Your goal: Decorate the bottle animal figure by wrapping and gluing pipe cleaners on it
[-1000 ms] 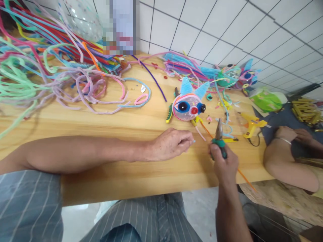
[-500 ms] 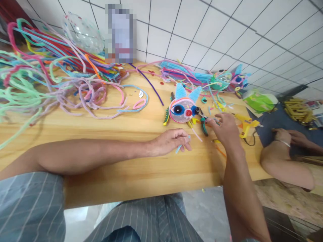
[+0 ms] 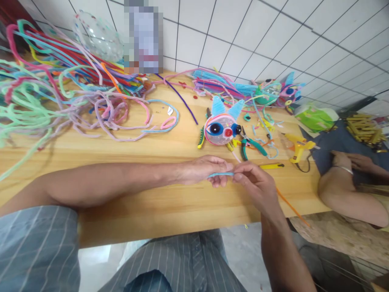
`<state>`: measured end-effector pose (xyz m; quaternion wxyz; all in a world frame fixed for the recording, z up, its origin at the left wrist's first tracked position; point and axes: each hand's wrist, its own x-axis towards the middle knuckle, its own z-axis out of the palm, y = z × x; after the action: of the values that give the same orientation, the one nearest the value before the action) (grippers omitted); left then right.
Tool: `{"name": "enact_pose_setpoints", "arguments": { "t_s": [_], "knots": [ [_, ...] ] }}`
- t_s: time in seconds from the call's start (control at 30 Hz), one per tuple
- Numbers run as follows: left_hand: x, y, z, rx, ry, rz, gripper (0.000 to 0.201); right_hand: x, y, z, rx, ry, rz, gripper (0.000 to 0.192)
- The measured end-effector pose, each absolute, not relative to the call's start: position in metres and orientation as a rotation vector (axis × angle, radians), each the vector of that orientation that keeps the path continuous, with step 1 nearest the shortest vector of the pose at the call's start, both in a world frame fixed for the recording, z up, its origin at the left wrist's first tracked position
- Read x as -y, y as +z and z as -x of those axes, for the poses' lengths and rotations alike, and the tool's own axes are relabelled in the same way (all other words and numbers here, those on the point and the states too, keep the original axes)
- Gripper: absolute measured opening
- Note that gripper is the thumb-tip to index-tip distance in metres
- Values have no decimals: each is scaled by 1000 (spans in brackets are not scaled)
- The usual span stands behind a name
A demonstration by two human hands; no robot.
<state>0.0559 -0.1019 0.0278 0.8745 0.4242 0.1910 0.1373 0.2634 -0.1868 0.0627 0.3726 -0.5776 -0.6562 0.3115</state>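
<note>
A short light-blue pipe cleaner (image 3: 221, 174) stretches between my two hands above the table's front part. My left hand (image 3: 206, 168) is closed on one end of it, thumb over the fingers. At its other end, the fingertips of my right hand (image 3: 255, 182) pinch it. Just beyond stands a clear ball figure (image 3: 221, 132) with light-blue ears, blue-ringed black eyes and a red nose. Green-handled pliers (image 3: 252, 147) lie to its right, and another yellow-and-green handle (image 3: 201, 138) shows at its left.
Piles of coloured pipe cleaners (image 3: 75, 97) spread over the left. A yellow utility knife (image 3: 272, 166) and a yellow glue gun (image 3: 299, 147) lie on the right. At the back right are another figure (image 3: 290, 93) and a green packet (image 3: 314, 117). Another person's arm (image 3: 349, 190) rests at the right.
My right hand has left the pliers, which now lie on the table, and has come down and left to the light-blue pipe cleaner. My left hand has stayed nearly in place.
</note>
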Motion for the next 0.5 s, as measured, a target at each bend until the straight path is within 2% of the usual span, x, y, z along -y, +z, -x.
{"name": "enact_pose_setpoints", "arguments": {
  "t_s": [0.23, 0.4, 0.5],
  "knots": [
    [101, 31, -54, -433, 259, -915, 46, 191, 58, -269, 1694, 549, 1614, 18],
    [101, 28, -54, -458, 290, -985, 36, 188, 55, -266, 1687, 614, 1577, 15],
    [101, 25, -52, -408, 326, -1106, 31, 186, 58, -269, 1642, 717, 1607, 20]
  ]
}}
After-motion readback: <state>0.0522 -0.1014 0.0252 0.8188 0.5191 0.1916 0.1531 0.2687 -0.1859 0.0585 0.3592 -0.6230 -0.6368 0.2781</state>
